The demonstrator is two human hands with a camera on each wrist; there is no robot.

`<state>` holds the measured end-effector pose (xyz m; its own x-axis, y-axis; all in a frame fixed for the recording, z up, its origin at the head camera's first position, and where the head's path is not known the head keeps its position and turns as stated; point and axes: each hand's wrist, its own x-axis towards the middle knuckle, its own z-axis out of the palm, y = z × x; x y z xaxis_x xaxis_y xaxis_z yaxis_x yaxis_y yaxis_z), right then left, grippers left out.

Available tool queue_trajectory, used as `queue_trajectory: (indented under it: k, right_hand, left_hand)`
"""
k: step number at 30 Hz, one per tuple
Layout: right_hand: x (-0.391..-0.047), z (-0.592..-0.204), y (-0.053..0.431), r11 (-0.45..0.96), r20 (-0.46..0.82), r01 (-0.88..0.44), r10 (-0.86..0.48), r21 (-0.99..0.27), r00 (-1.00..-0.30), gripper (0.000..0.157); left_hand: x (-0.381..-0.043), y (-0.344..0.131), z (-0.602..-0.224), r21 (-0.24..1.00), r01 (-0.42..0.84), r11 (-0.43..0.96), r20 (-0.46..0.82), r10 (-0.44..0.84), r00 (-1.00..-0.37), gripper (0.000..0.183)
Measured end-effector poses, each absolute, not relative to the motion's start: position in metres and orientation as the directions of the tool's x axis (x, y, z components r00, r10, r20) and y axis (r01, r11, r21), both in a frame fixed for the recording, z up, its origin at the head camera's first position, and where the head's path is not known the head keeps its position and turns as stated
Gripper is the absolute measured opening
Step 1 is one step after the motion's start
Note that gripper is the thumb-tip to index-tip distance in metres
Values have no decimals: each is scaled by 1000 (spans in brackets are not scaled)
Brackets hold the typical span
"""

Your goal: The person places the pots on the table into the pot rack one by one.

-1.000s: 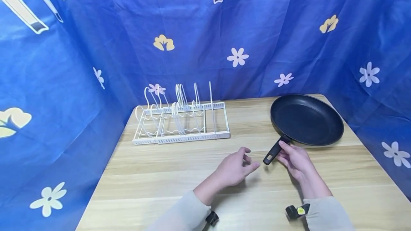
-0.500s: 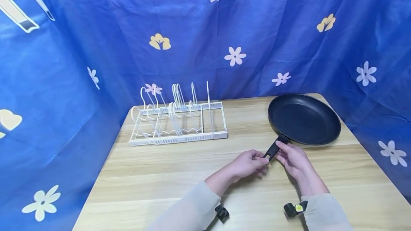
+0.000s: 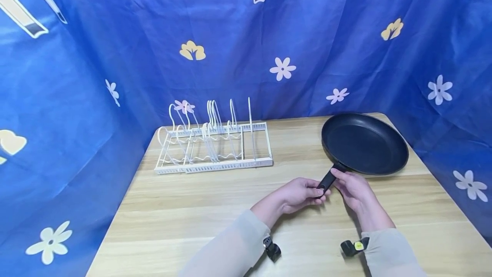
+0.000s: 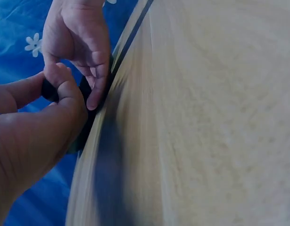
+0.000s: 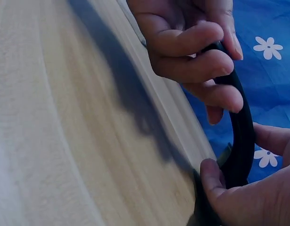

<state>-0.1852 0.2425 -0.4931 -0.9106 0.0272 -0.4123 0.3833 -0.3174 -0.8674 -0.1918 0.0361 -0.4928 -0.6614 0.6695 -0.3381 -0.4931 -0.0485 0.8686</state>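
Note:
A black frying pan [image 3: 365,144] lies at the right of the table, its handle pointing toward the person. My left hand [image 3: 300,195] grips the end of the handle between thumb and fingers. Nearer the pan body, my right hand [image 3: 352,188] pinches the same handle, thumb on top. In the right wrist view the curved black handle [image 5: 243,127] runs between both hands, with the left fingers curled at its end. The left wrist view shows the left hand [image 4: 45,122] in front, partly hiding the handle, and the right hand [image 4: 81,37] beyond it.
A white wire rack [image 3: 215,166] with several upright loops stands at the back left of the wooden table [image 3: 192,217]. A blue patterned curtain [image 3: 230,54] encloses the back and sides. Each wrist wears a small black camera.
My left hand has moved right, from beside the handle to its end, and its fingers have closed on it. The right hand keeps its hold, and the pan has not visibly moved.

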Motion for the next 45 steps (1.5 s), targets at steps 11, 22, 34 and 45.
queue_trajectory:
  k: [11, 22, 34, 45]
  right_hand:
    - [-181, -499, 246, -397, -411, 364, 37, -842, -911, 14]
    - [-179, -500, 245, -347, -369, 341, 16, -874, -929, 16]
    - [-182, -488, 236, -273, -358, 336, 32, -901, -933, 11]
    - [-180, -477, 215, -131, -328, 307, 186, -943, -926, 20]
  left_hand:
    - [-192, 34, -499, 819, -572, -51, -373, 710, -597, 41]
    - [-189, 28, -499, 832, -555, -7, -376, 728, -573, 44]
    - [-182, 21, -494, 866, -500, 7, -359, 706, -611, 46]
    - [-163, 27, -485, 916, -401, 18, -324, 624, -712, 40]
